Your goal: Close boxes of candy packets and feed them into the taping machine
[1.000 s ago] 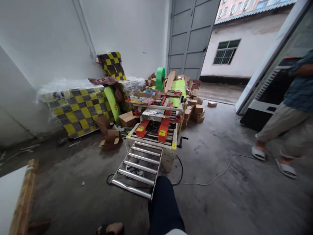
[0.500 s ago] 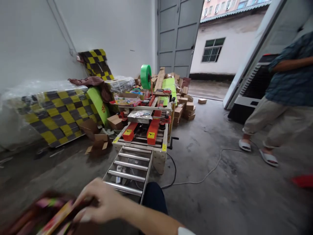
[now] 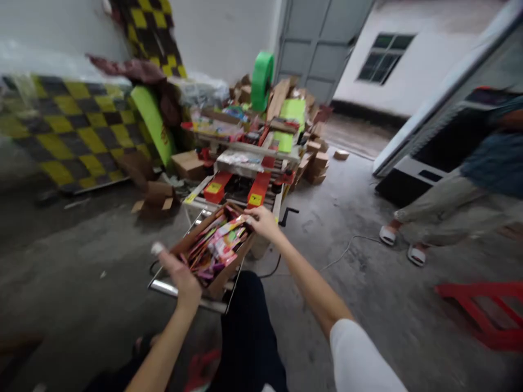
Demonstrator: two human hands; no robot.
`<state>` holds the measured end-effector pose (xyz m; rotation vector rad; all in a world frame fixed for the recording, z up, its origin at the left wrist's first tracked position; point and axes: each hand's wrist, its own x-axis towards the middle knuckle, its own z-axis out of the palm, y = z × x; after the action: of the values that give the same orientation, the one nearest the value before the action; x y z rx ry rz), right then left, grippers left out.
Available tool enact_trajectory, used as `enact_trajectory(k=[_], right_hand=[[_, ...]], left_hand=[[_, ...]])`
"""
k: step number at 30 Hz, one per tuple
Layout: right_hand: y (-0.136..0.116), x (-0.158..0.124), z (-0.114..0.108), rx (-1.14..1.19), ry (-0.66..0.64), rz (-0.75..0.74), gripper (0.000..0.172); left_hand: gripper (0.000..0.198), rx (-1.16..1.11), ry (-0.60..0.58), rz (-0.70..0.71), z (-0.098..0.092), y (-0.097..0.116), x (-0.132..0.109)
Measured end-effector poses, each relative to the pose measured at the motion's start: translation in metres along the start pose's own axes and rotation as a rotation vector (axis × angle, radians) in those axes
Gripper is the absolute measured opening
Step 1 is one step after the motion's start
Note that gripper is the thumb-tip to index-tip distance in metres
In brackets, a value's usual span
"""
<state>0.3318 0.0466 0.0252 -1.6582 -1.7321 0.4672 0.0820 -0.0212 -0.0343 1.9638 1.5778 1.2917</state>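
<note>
An open cardboard box (image 3: 223,272) full of colourful packets (image 3: 216,246) rests on the metal rollers (image 3: 163,287) of a carton sealing machine (image 3: 239,188). My left hand (image 3: 178,270) grips the box's near left corner, fingers curled on the edge. My right hand (image 3: 261,220) holds the far right edge of the box, near the machine's orange guides. The picture is smeared by motion.
A green tape roll (image 3: 261,80) stands above the machine, with a pile of small cartons (image 3: 312,160) behind it. Yellow-and-black checkered stacks (image 3: 69,133) lie at the left. Another person's legs (image 3: 441,209) in sandals are at the right, beside a red frame (image 3: 486,313). A cable (image 3: 347,247) crosses the floor.
The box of packets has come from the lower left up onto the rollers. Both my hands are now on it. The view has swung down and towards the machine.
</note>
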Motion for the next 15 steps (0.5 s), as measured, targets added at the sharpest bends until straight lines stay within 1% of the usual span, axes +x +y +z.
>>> enact_trajectory(k=[1,2,3,4,5,6,8,9,10,12,15], right_hand=[[0.003,0.001,-0.001,-0.022,-0.017,-0.024,0.026],[0.004,0.001,-0.001,-0.054,-0.042,-0.052,0.027],[0.005,0.002,-0.001,-0.094,-0.077,-0.081,0.028],[0.004,0.003,0.0,-0.136,-0.119,-0.104,0.029],[0.001,0.003,0.001,-0.173,-0.168,-0.118,0.029],[-0.002,0.002,0.001,-0.204,-0.216,-0.126,0.03],[-0.009,0.0,0.002,-0.236,-0.301,-0.138,0.032],[-0.012,-0.001,0.002,-0.242,-0.333,-0.142,0.033],[-0.015,-0.002,0.002,-0.249,-0.363,-0.146,0.035],[-0.019,-0.003,0.002,-0.282,-0.401,-0.147,0.037],[-0.024,-0.002,0.003,-0.371,-0.432,-0.133,0.037]], left_hand=[[0.095,0.045,0.057,0.032,-0.004,0.001,0.006],[0.1,0.114,0.043,0.135,-0.007,0.003,0.013],[0.097,0.182,-0.03,0.23,-0.009,0.005,0.02],[0.089,0.245,-0.118,0.311,-0.01,0.008,0.028],[0.079,0.306,-0.223,0.381,-0.008,0.011,0.034],[0.069,0.359,-0.322,0.418,-0.005,0.014,0.039],[0.059,0.45,-0.475,0.433,0.007,0.016,0.043],[0.057,0.486,-0.523,0.427,0.014,0.016,0.043],[0.057,0.513,-0.55,0.416,0.021,0.015,0.041],[0.059,0.544,-0.565,0.392,0.033,0.012,0.037],[0.06,0.562,-0.588,0.349,0.044,0.01,0.032]])
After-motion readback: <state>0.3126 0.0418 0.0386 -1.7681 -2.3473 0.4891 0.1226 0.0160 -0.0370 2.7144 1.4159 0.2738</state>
